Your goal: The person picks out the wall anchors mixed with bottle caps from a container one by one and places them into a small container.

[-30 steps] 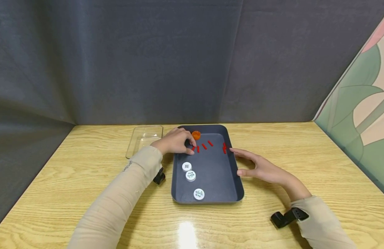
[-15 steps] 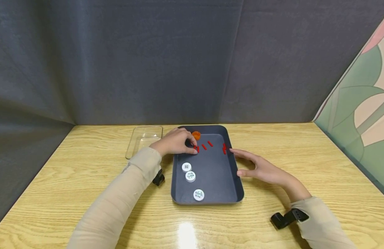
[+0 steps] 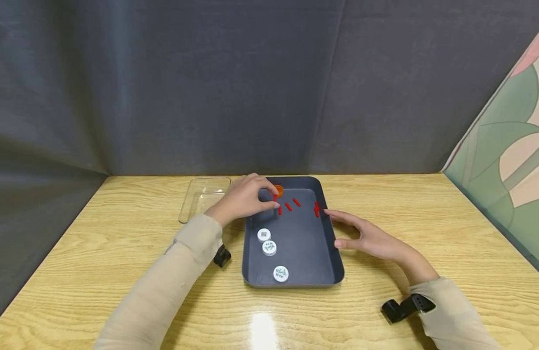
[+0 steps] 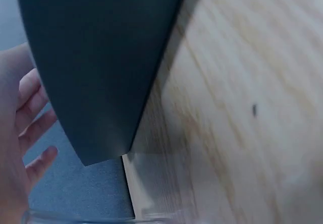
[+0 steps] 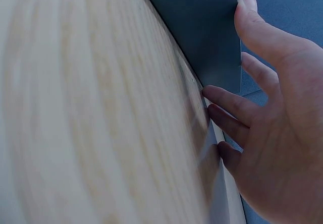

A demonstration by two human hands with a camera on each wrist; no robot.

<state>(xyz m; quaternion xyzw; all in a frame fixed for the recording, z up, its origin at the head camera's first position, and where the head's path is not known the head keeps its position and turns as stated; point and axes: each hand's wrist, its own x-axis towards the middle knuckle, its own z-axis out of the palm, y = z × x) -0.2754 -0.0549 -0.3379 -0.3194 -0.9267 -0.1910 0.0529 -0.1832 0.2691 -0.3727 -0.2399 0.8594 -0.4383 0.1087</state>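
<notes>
Over the far left part of a dark grey tray [image 3: 295, 257], my left hand [image 3: 245, 197] pinches a small red stick [image 3: 275, 198] between thumb and index fingertip. The stick stands on end between them. Just behind those fingertips is an orange round cap [image 3: 279, 190], partly covered by the index finger. More red sticks [image 3: 297, 202] lie on the tray floor, several of them bunched near the right wall. My right hand [image 3: 370, 236] is at the tray's right side, its thumb and fingertips at the wall. In the right wrist view its fingers are spread and hold nothing.
Three white round caps [image 3: 269, 248] with green writing or a printed code lie in the tray's left and front part. A clear plastic box [image 3: 190, 201] stands left of the tray on the wooden table [image 3: 120, 233]. A dark curtain [image 3: 217, 87] rises behind.
My left hand has lifted slightly and moved a little away from me, taking a red stick up from beside the others. The right hand keeps its place at the tray.
</notes>
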